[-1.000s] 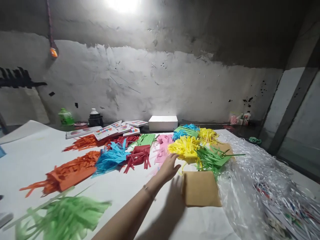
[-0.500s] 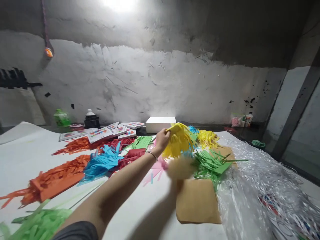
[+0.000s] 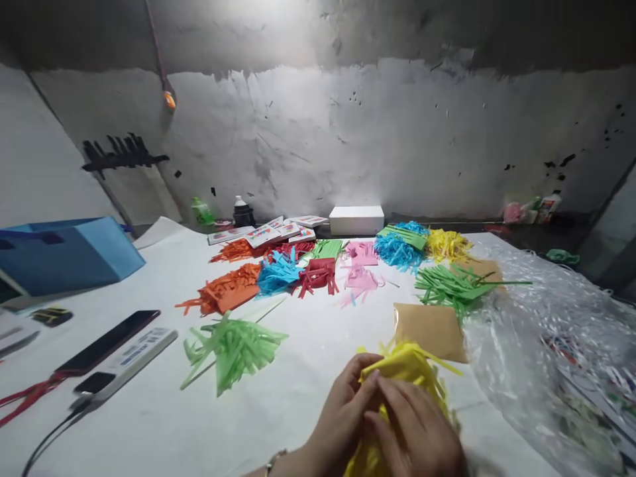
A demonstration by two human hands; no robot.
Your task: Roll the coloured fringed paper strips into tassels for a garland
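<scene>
Both hands are close to me at the bottom of the head view, on a bunch of yellow fringed paper [image 3: 405, 361]. My left hand [image 3: 340, 414] pinches its folded upper edge from the left. The fingers of my right hand [image 3: 422, 424] are closed on the same edge, with thumb and fingertips near the left thumb; my hands partly hide the fringe. Just beyond lies a flat brown paper piece [image 3: 431, 328]. A light green fringed paper [image 3: 233, 351] is spread on the white table surface [image 3: 308, 351] to the left.
Orange [image 3: 233, 291], blue [image 3: 278, 271], dark red [image 3: 318, 275], pink [image 3: 362, 278] and green fringed papers [image 3: 454, 285] lie across the table. Clear plastic wrapping [image 3: 527, 377] covers the right side. A phone [image 3: 109, 341], a power bank [image 3: 132, 358] and a blue box [image 3: 74, 255] are at left.
My left hand has drawn the yellow fringed paper from the far pile back toward me. My right hand, blurred before, now grips it too. The view has turned left.
</scene>
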